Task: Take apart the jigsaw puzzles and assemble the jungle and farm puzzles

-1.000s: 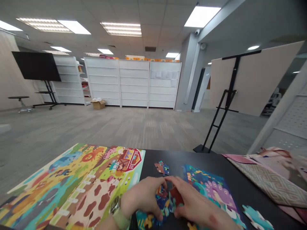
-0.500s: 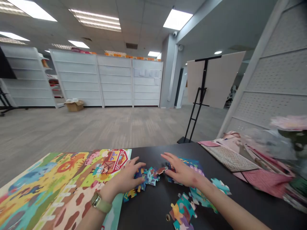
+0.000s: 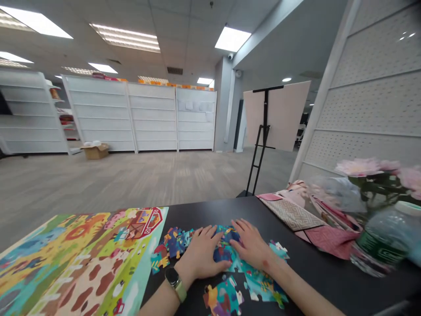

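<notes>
Both of my hands lie flat on a cluster of joined, colourful puzzle pieces (image 3: 226,254) on the black table (image 3: 329,281). My left hand (image 3: 202,254), with a watch on its wrist, presses the left part, fingers stretched out. My right hand (image 3: 251,245) rests beside it, fingers also flat and apart. A smaller joined section (image 3: 174,241) lies left of my left hand. A loose chunk of pieces (image 3: 223,300) sits near the table's front edge, with another stretch (image 3: 266,285) under my right forearm.
A large finished farm puzzle (image 3: 79,259) covers the table's left side. Folded patterned cloth (image 3: 305,221), pink flowers (image 3: 375,169) and a plastic bottle (image 3: 381,241) stand at the right. Beyond are a black easel stand (image 3: 258,149), white shelving (image 3: 138,116) and a cardboard box (image 3: 95,151).
The view has swung to the right. Both hands came together and now lie flat on the joined pieces; half a second ago they were apart, each sliding a piece.
</notes>
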Demonstrator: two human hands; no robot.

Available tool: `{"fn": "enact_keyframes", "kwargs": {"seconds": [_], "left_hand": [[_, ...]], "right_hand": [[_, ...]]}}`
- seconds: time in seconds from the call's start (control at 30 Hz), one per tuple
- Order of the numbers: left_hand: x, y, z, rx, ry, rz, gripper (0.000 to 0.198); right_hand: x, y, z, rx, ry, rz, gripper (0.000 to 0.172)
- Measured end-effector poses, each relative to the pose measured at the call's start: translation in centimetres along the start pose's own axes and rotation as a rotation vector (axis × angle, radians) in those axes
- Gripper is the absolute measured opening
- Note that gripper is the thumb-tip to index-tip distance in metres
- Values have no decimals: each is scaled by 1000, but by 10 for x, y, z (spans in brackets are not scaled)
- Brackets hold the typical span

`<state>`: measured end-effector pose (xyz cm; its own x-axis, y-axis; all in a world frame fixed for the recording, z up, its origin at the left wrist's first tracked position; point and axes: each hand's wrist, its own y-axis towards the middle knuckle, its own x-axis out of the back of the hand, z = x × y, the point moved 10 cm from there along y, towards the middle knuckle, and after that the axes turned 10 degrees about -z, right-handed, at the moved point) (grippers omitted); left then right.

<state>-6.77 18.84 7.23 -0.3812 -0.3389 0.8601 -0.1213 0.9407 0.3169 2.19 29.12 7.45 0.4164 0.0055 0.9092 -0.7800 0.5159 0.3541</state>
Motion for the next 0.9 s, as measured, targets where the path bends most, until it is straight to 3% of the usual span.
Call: {"fn": "enact_keyframes", "kwargs": {"seconds": [0.2,0.4,0.53,0.67,0.73,0.9], "left_hand": [[18,-3,9,-2,70,-50,41],[32,-4,37,85,129,-102,22],[33,-7,36,112,116,-141,31],[16,-7,15,99,-24,-116,82],[5,-8,11,131,-128,-93,96],[4,-8,12,135,-331,-167,78]], "right_hand": [[5,19,-5,-30,-75,-128,30],[17,22,-16,-97,-87,-223,30],[23,22,-27,-126,-37,-256,34],[20,21,-19,-71,46,-258,35],[17,21,-16,-58,71,-261,35],[19,20,-21,-101,113,-296,38]]}}
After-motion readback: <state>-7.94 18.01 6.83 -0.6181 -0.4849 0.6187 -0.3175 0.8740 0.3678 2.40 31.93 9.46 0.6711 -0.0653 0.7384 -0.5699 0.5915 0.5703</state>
